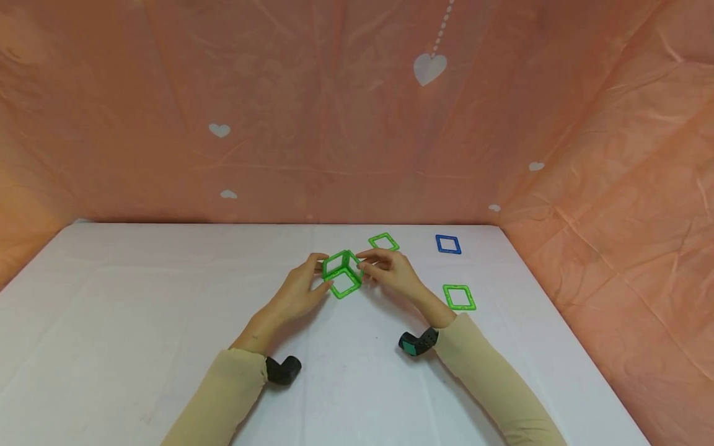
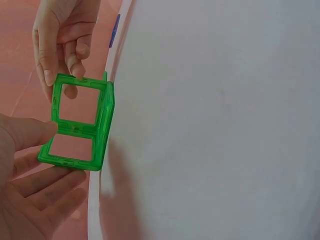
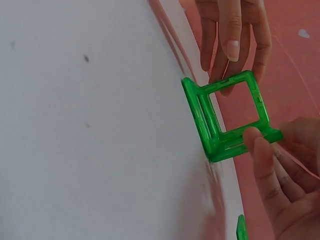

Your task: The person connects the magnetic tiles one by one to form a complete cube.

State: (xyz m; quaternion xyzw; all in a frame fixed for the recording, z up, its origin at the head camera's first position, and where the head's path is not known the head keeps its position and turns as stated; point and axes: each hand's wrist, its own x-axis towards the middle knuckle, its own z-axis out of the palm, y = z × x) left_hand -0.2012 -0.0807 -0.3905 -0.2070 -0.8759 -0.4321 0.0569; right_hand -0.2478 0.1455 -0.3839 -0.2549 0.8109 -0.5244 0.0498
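Three green square magnetic tiles (image 1: 344,284) are joined at their edges into an open corner shape, held up over the table between both hands. My left hand (image 1: 300,289) pinches the left side of it, thumb on the near tile and fingers behind. On the other side my right hand (image 1: 392,271) pinches the right-hand tile between thumb and fingers. In the left wrist view the joined tiles (image 2: 75,126) show two square openings and a side wall. The right wrist view shows the right thumb and fingers at the lower edge of the tiles (image 3: 215,145).
Behind the right hand lies a loose green square tile (image 1: 385,235). A blue square tile (image 1: 449,244) is at the back right, with another green tile (image 1: 460,297) nearer. The white table (image 1: 139,310) meets an orange cloth backdrop (image 1: 334,124) at its far edge.
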